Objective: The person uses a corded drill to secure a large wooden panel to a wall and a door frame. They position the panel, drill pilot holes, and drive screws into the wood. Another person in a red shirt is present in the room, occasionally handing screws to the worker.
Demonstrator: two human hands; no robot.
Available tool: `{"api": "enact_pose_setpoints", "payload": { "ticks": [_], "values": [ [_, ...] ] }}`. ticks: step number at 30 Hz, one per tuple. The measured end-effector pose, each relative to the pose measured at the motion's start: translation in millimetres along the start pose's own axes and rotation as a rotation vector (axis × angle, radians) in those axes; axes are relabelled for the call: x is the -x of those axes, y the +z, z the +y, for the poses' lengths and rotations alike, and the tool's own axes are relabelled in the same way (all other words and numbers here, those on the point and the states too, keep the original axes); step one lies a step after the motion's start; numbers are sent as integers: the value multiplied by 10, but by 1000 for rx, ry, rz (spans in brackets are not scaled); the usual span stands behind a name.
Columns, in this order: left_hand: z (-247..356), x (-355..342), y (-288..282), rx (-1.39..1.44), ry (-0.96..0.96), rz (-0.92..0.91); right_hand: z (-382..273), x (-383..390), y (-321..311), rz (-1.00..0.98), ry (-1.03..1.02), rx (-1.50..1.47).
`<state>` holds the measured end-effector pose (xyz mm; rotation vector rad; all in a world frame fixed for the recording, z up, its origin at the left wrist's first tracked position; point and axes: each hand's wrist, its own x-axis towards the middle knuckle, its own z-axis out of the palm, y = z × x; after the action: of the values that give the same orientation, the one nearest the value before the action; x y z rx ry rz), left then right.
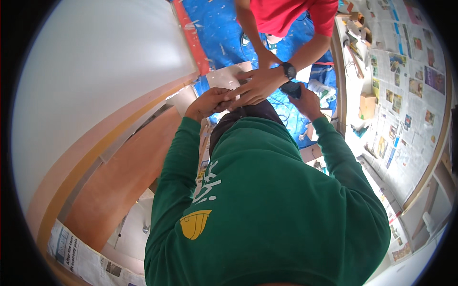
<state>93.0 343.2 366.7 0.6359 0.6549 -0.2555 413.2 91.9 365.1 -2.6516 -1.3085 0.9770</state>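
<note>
My left hand (210, 102) is closed, its thumb and fingers pressed together. What it pinches, if anything, is hidden under the hand (257, 87) of a person opposite me, whose fingers reach over and meet my fingertips. That person wears a red shirt (291, 18) and a black wristwatch (288, 71). My right hand (308, 103) is wrapped round a black object with a rounded end (290, 88). The other person's wrist covers part of it, so I cannot make out its kind. A pale brown flat piece (230, 75) shows behind the hands.
A blue tarp (217, 35) with white spatters covers the floor. On the left stand a white panel (105, 62) and a brown board (129, 171). Newspaper sheets (405, 95) cover the surface on the right, beside a small cardboard box (367, 106).
</note>
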Motion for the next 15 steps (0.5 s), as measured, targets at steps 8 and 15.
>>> {"api": "enact_pose_setpoints", "payload": {
  "ticks": [8, 15],
  "values": [
    [-85, 157, 140, 331, 135, -87, -1, 41, -34, -16, 23, -62],
    [-19, 296, 288, 457, 315, -215, -118, -252, 71, 16, 44, -14]
  ]
}}
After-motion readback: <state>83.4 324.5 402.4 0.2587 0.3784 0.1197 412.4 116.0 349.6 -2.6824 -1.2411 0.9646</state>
